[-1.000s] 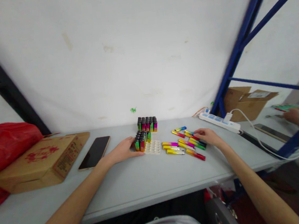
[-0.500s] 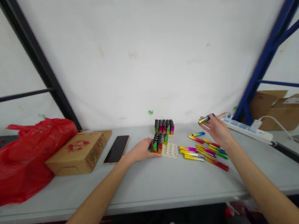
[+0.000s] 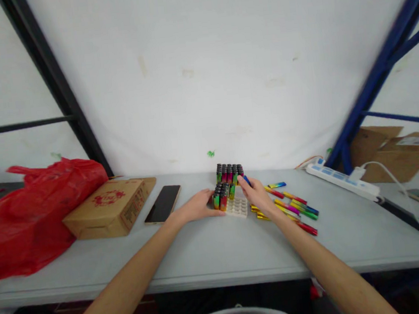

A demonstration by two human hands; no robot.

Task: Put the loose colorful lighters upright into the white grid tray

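Observation:
A white tray with round holes (image 3: 237, 207) lies on the table, with several metallic-coloured, black-topped lighters (image 3: 220, 201) upright in its left part. My left hand (image 3: 199, 207) grips the tray's left end, thumb along the near side and fingers behind. My right hand (image 3: 257, 195) is closed on a lighter with a blue end (image 3: 247, 181), above the tray's right side; most of that lighter is hidden by the fingers. Loose shiny lighters (image 3: 293, 208) lie scattered to the right, partly covered by my right hand and forearm.
A second block of upright lighters (image 3: 229, 173) stands behind the tray. On the left are a black phone (image 3: 163, 204), a cardboard box (image 3: 106, 210) and a red plastic bag (image 3: 47, 214). A white power strip (image 3: 343, 181) with a cable lies at the right, near an open carton (image 3: 393, 157).
My right hand has moved left from beyond the loose lighters to the tray, carrying the lighter. My left hand stays at the tray's left end.

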